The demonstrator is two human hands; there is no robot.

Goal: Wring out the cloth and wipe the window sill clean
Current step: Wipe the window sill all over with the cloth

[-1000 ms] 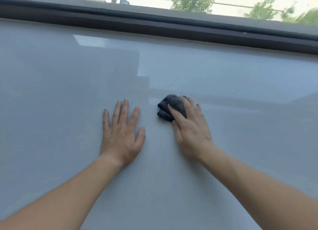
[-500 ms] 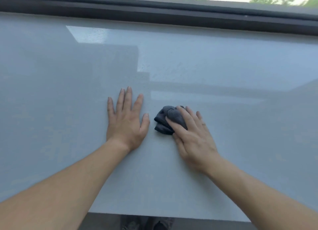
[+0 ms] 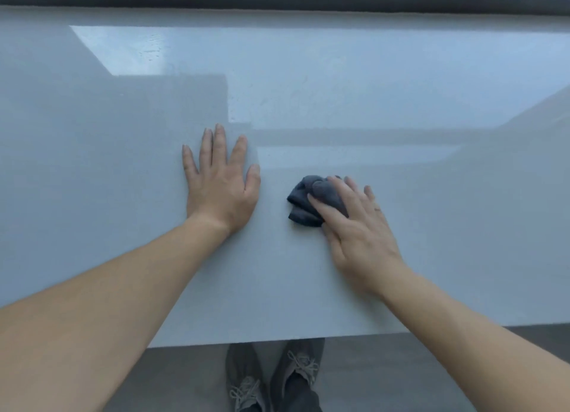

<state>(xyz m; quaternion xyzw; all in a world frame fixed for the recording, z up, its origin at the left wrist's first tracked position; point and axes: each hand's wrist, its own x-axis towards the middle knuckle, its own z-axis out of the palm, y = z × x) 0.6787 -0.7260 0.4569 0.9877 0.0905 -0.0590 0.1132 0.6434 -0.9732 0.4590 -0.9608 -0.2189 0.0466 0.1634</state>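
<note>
Our right hand (image 3: 357,226), pressing the bunched cloth (image 3: 308,200) flat, has dragged it back toward the sill's (image 3: 308,103) near edge; left hand (image 3: 220,180) stays splayed, bracing. Wiping continues.

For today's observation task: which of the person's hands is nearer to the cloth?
Right. The right hand rests on the cloth, pressing it to the sill. The left hand lies flat on the sill, apart from the cloth.

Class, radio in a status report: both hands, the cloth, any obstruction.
Left hand flat on window sill, empty. Right hand pressing bunched dark cloth. Nothing in the way.
</note>
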